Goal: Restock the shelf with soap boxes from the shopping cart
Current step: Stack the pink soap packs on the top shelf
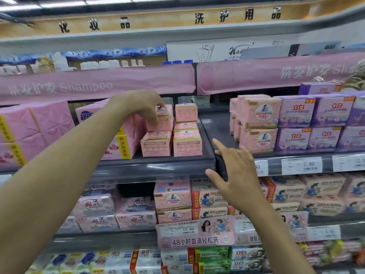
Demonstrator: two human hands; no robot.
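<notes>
Several small pink soap boxes stand stacked in two columns on the dark grey shelf. My left hand reaches in from the left and grips the top box of the left column, with fingers curled over its top and front. Beside it stands the right column of pink boxes. My right hand hovers in front of the shelf's front edge, fingers spread and relaxed, holding nothing. The shopping cart is not in view.
Large pink multipacks fill the shelf's left side. Pink and purple soap packs sit on the neighbouring shelf at right, with bare shelf floor between. Price tags line the edge. Lower shelves hold more soap packs.
</notes>
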